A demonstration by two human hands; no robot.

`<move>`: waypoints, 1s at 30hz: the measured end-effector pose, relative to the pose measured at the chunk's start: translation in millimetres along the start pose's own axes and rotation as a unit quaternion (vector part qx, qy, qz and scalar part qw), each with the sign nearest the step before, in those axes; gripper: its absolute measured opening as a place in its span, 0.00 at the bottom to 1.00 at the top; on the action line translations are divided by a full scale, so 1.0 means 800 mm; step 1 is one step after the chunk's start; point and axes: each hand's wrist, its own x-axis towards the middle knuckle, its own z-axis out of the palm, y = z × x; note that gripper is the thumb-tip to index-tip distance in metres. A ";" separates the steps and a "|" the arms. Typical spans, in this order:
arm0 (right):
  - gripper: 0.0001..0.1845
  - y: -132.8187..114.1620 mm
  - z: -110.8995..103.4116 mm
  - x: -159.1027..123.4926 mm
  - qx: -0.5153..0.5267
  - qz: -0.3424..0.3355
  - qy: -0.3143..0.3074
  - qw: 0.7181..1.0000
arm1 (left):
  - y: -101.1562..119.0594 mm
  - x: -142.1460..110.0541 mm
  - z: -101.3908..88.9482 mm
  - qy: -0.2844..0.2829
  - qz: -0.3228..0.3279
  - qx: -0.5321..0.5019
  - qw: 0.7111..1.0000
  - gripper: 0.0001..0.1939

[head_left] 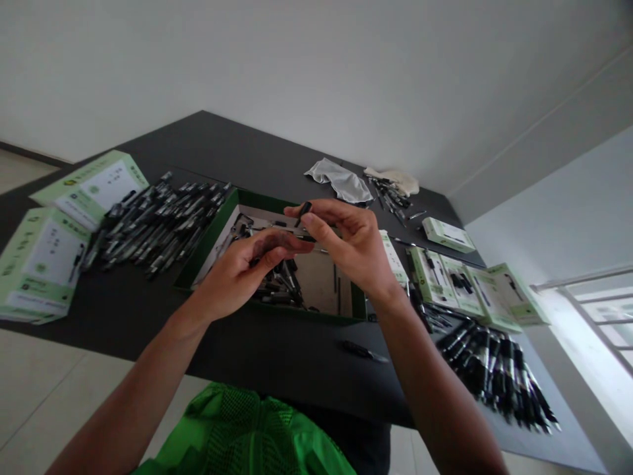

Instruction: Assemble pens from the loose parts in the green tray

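Dark table [212,145] beneath pens [158,227], green box [211,239], cartons [42,264], cloths [341,181].

Two hands, one left [235,274] and one right [353,244]; one small black part [305,210] at the right fingertips; one green-walled tray [208,239], its mixed contents too overlapped to number; two large green-and-white boxes [42,264] on the left; one small box [448,234] at the far right, one partly hidden box [393,257] behind the right wrist, and about four printed panels [463,285], separate boxes or not being unclear; two cloths [341,181], one grey, one cream; one pointed tool [364,351]; at least three pen groups [158,227], individually uncountable
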 end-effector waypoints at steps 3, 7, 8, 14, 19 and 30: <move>0.12 0.005 0.008 0.005 0.015 0.000 -0.013 1.000 | -0.001 0.001 0.000 0.002 0.008 0.006 1.000 0.14; 0.17 0.008 0.011 0.004 0.026 0.026 -0.028 0.999 | -0.001 0.002 0.000 -0.001 0.018 0.012 1.000 0.14; 0.19 0.009 0.011 0.003 0.028 0.036 -0.035 0.998 | 0.000 0.002 0.000 0.000 0.016 0.015 1.000 0.15; 0.18 0.009 0.004 -0.003 0.018 0.048 -0.078 0.996 | -0.002 0.001 0.000 0.021 0.017 0.038 0.999 0.18; 0.19 0.008 -0.010 -0.005 0.002 0.013 -0.079 0.997 | -0.007 0.000 -0.001 0.008 0.019 0.014 1.000 0.14; 0.13 0.008 -0.026 -0.011 -0.181 -0.042 -0.038 0.982 | -0.003 -0.002 0.002 0.036 0.003 -0.022 0.999 0.11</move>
